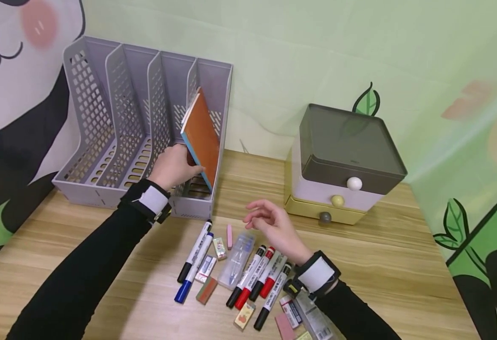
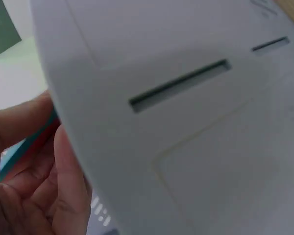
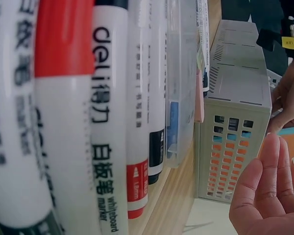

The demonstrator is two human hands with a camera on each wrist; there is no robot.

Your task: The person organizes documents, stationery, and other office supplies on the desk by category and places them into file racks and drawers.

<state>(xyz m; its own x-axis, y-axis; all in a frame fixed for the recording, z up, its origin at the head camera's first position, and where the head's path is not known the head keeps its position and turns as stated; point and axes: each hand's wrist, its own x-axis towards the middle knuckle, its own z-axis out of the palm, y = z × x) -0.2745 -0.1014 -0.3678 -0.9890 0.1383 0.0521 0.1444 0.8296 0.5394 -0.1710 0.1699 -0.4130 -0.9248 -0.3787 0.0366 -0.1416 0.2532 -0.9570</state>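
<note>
I judge the orange book [image 1: 203,137] that the left hand [image 1: 173,166] pinches (the right hand [image 1: 277,226] hangs loose, empty) could topple if released while leaning.

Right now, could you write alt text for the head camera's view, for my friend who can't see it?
A person's left hand holds an orange book in the rightmost compartment of a gray file organizer. The right hand hovers near markers and erasers scattered on a wood-grain table; a drawer box stands further right.
</note>
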